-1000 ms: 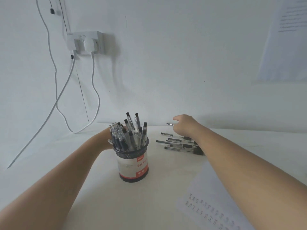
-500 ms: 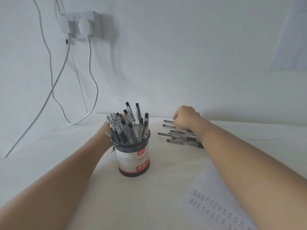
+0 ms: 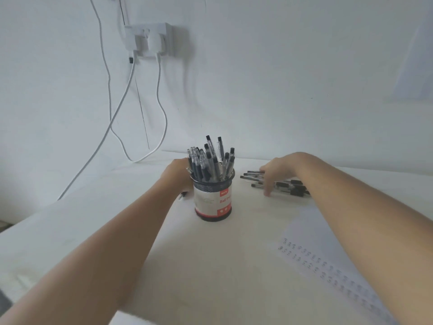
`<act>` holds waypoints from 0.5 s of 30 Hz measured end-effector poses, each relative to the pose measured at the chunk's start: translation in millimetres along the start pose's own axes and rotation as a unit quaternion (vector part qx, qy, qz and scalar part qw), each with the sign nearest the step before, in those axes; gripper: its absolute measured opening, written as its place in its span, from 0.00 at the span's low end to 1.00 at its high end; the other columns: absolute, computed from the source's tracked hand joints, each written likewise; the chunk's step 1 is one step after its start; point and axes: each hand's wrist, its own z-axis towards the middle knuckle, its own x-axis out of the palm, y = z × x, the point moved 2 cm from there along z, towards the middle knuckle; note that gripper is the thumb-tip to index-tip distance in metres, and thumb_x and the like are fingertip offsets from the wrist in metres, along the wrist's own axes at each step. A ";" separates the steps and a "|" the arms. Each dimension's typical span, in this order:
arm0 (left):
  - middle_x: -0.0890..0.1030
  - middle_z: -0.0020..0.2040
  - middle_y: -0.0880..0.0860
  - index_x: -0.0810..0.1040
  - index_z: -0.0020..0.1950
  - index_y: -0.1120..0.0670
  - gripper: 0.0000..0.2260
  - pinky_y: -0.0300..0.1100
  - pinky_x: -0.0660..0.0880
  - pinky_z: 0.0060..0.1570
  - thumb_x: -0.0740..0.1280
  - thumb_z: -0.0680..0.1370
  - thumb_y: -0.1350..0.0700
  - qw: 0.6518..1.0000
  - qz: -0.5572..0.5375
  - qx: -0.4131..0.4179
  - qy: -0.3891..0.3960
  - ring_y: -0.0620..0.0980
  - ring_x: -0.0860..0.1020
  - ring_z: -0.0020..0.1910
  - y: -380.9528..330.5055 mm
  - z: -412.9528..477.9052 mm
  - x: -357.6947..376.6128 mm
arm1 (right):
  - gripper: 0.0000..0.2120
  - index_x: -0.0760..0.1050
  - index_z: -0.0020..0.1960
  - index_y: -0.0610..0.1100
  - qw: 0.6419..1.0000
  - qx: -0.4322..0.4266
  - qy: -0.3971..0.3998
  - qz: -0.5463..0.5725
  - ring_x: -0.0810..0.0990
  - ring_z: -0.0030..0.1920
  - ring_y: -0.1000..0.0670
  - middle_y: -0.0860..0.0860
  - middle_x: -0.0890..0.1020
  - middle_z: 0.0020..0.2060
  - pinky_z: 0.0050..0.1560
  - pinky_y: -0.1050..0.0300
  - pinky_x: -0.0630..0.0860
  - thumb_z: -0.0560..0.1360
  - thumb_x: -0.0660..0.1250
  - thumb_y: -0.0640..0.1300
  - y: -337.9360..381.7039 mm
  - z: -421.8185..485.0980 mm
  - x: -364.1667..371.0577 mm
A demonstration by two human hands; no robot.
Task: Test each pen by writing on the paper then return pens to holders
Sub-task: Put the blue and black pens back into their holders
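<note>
The right grip (image 3: pixel 275 171), just right of the frame's centre, is released. The hand is spread palm down with relaxed fingers (image 3: pixel 267 191) reaching to the tabletop (image 3: pixel 210 266). It rests on the left part of a loose pile of pens (image 3: pixel 290 186), which lie side by side with their length running left to right. It has closed on none of them. Motion blur hides how each finger lies.

The left grip (image 3: pixel 177 175) sits at centre frame, against the left side of the pen holder (image 3: pixel 213 200). The holder and the pens in it hide the fingers, so I cannot tell whether it is clenched, released or grasping something. A dark pen end (image 3: pixel 182 196) pokes out just below the wrist, close to the holder's left wall.

The holder is a black mesh cup with a white and red label, standing upright between the two hands. It is packed with upright pens (image 3: pixel 210 160), clear barrels with dark caps, fanned out above the rim.

A sheet of paper (image 3: pixel 328 266) lies on the tabletop at the lower right, partly under the right forearm, with rows of small written marks.

In the upper left a white wall socket (image 3: pixel 150 41) carries plugs, and white cables (image 3: pixel 161 102) hang from it down to the back of the tabletop. A pale sheet (image 3: pixel 417 55) hangs blurred on the wall at the upper right.
</note>
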 end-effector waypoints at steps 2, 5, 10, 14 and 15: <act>0.81 0.40 0.53 0.82 0.43 0.59 0.02 0.47 0.83 0.48 0.70 0.73 0.62 0.998 0.062 0.004 -0.004 0.55 0.82 0.45 -1.8 -13.8 -1.7 | 0.31 0.70 0.74 0.46 1.000 0.000 -0.023 -0.016 0.70 0.72 0.42 0.47 0.70 0.74 0.67 0.46 0.70 0.74 0.73 0.51 8.9 -12.9 0.9; 0.80 0.41 0.52 0.79 0.40 0.55 0.02 0.43 0.78 0.40 0.68 0.70 0.57 0.992 0.122 0.042 0.004 0.53 0.80 0.42 2.6 -25.1 -3.3 | 0.22 0.76 0.68 0.43 0.997 -0.007 -0.053 -0.049 0.76 0.65 0.43 0.46 0.76 0.66 0.58 0.53 0.74 0.75 0.71 0.46 19.7 -25.9 4.3; 0.84 0.39 0.60 0.80 0.45 0.62 0.11 0.49 0.82 0.41 0.58 0.74 0.62 0.997 -0.075 -0.019 0.018 0.58 0.84 0.36 13.8 -62.9 -32.8 | 0.06 0.74 0.43 0.43 0.995 -0.002 -0.098 0.014 0.74 0.36 0.46 0.48 0.76 0.38 0.37 0.57 0.68 0.71 0.72 0.40 16.0 -34.8 11.9; 0.83 0.38 0.59 0.78 0.54 0.58 0.15 0.53 0.83 0.44 0.53 0.76 0.64 0.979 -0.192 -0.056 0.030 0.56 0.81 0.30 19.7 -98.8 -39.2 | 0.11 0.78 0.47 0.45 0.991 -0.005 -0.128 0.044 0.84 0.44 0.43 0.46 0.82 0.44 0.43 0.53 0.79 0.64 0.66 0.44 19.7 -39.6 25.2; 0.83 0.38 0.58 0.78 0.55 0.57 0.15 0.47 0.80 0.36 0.53 0.76 0.63 0.977 -0.203 -0.054 0.020 0.55 0.80 0.29 19.4 -105.4 -38.8 | 0.13 0.77 0.50 0.46 0.990 -0.005 -0.138 0.037 0.83 0.46 0.44 0.47 0.81 0.46 0.47 0.53 0.80 0.65 0.66 0.46 20.1 -39.4 29.6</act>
